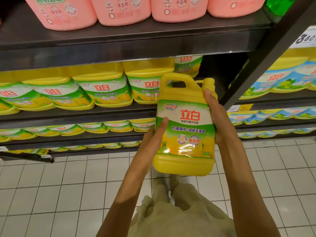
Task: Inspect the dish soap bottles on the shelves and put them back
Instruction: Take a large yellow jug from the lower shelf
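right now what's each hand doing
Left hand: grips the yellow dish soap bottle by its side.
Right hand: grips the same bottle's other side.

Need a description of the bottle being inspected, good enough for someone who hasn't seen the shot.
Start at the dark shelves with pink jugs on top and yellow ones below. In front of the gap at the right end of the yellow row is a yellow bottle with a green label. It alone is off the shelf, held between both hands.

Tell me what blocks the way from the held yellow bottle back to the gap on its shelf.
Nothing visible does. The yellow bottle, held by the left hand and right hand, sits just in front of the dark gap beside the shelved yellow bottles.
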Demonstrator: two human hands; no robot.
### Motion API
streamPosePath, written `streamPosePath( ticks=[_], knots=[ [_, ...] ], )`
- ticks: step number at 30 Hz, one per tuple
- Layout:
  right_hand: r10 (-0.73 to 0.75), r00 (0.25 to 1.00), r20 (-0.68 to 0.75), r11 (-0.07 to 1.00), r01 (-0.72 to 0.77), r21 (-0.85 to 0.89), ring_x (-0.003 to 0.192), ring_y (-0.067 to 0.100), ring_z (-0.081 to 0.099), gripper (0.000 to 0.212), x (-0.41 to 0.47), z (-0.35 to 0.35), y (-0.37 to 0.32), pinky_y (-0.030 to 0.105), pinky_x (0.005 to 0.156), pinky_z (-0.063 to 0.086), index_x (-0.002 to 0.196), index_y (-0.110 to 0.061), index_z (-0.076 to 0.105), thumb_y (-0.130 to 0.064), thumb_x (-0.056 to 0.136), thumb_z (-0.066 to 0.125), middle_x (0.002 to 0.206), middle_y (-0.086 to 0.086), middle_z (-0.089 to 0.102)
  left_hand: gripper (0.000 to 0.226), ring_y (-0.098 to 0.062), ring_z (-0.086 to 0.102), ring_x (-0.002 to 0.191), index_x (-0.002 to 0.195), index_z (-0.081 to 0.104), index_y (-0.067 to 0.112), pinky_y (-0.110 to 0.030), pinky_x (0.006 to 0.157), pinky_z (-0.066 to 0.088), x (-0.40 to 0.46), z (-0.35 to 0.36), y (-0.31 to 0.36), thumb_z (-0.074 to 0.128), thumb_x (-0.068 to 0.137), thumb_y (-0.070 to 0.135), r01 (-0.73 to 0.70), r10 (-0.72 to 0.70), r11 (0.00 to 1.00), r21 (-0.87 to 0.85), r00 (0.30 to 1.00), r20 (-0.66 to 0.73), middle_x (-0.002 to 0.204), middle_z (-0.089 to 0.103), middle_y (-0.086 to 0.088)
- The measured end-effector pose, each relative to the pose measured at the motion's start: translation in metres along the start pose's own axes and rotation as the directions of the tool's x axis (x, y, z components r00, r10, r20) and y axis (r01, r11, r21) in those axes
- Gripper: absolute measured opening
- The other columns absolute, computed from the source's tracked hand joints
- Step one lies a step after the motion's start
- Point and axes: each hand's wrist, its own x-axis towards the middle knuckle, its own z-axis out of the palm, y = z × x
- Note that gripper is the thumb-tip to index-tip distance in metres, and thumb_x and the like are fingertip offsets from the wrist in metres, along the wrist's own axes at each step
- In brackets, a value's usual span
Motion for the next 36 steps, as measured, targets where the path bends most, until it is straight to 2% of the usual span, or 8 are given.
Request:
streamPosePath(
  ticks=[4,9,14,18,22,28,33,36],
  knots=[
    [-0.122,0.989,-0.086,0.979,0.105,-0.176,0.082,0.017,0.074,0.058,-0.004,0.003,-0.008,0.028,0.060,0.059,0.124,-0.019,0.055,-0.058,0.082,0.064,0.104,0.006,0.072,0.051,-0.028,0.064,0.111,0.127,0.054,0.029,-0.049,0.099,0.048,0.009,0.005,-0.004,0.041,0.087,0.059,0.098,-0.086,0.977,-0.190,0.994,0.069,0.122,0.067,-0.009],
    [-0.162,0.983,0.083,0.926,0.181,-0.332,0.091,0.008,0.071,0.058,-0.003,-0.005,-0.014,0.022,0.070,0.058,0.129,-0.023,0.047,-0.057,0.084,0.058,0.111,-0.003,0.068,0.064,-0.032,0.065,0.110,0.127,0.057,0.025,-0.051,0.092,0.052,0.010,0.013,-0.008,0.047,0.076,0.062,0.090,-0.060,0.933,-0.349,0.993,0.097,0.120,0.067,-0.013],
    [-0.025,0.998,0.061,0.980,0.036,-0.194,0.100,0.021,0.071,0.092,0.002,-0.006,-0.003,0.045,0.091,0.056,0.134,-0.027,0.053,-0.079,0.057,0.059,0.117,0.002,0.070,0.082,-0.027,0.063,0.112,0.126,0.058,0.028,-0.050,0.101,0.046,0.013,0.012,0.011,0.048,0.062,0.078,-0.047,0.043,0.997,-0.062,0.997,-0.064,0.121,0.067,-0.005],
    [0.073,0.997,-0.038,0.997,-0.073,0.020,0.098,0.028,0.071,0.101,0.008,-0.004,0.012,0.048,0.090,0.056,0.124,-0.023,0.062,-0.083,0.043,0.059,0.111,0.010,0.073,0.076,-0.013,0.071,0.093,0.115,0.065,0.032,-0.031,0.075,0.058,0.013,-0.002,0.017,0.037,0.061,0.079,-0.081,0.081,0.997,0.017,0.997,0.007,0.103,0.075,0.002],
    [0.084,0.989,0.124,0.961,-0.113,0.251,0.091,0.026,0.074,0.059,0.014,-0.011,0.018,0.038,0.069,0.060,0.099,-0.027,0.078,-0.071,0.070,0.052,0.104,0.010,0.075,0.064,-0.021,0.065,0.111,0.124,0.060,0.020,-0.041,0.095,0.051,0.013,-0.001,0.018,0.050,0.075,0.060,-0.085,0.102,0.988,-0.132,0.986,0.131,0.122,0.067,-0.008],
    [0.017,0.981,0.194,0.925,-0.089,0.369,0.093,0.026,0.073,0.060,0.017,-0.017,0.028,0.036,0.067,0.060,0.104,-0.025,0.076,-0.067,0.075,0.045,0.108,0.010,0.074,0.055,-0.028,0.062,0.115,0.118,0.069,0.021,-0.041,0.093,0.053,0.016,0.005,0.000,0.057,0.080,0.060,0.131,0.013,0.905,-0.405,0.943,0.333,0.124,0.065,-0.012],
    [0.025,0.987,0.161,0.957,-0.070,0.283,0.097,0.027,0.072,0.065,0.019,-0.022,0.027,0.039,0.073,0.061,0.116,-0.023,0.066,-0.068,0.075,0.043,0.110,0.010,0.074,0.068,-0.028,0.059,0.119,0.123,0.066,0.020,-0.040,0.094,0.052,0.015,0.008,-0.009,0.071,0.069,0.061,0.190,0.017,0.896,-0.401,0.889,0.458,0.128,0.063,-0.012],
    [-0.034,0.999,0.005,0.999,0.034,0.031,0.099,0.029,0.070,0.070,0.021,-0.013,0.020,0.045,0.086,0.057,0.121,-0.016,0.062,-0.069,0.079,0.042,0.109,0.013,0.073,0.068,-0.028,0.062,0.116,0.119,0.068,0.018,-0.040,0.090,0.054,0.012,0.011,-0.010,0.080,0.063,0.055,0.208,0.012,0.888,-0.409,0.881,0.474,0.126,0.064,-0.014]
  ],
)
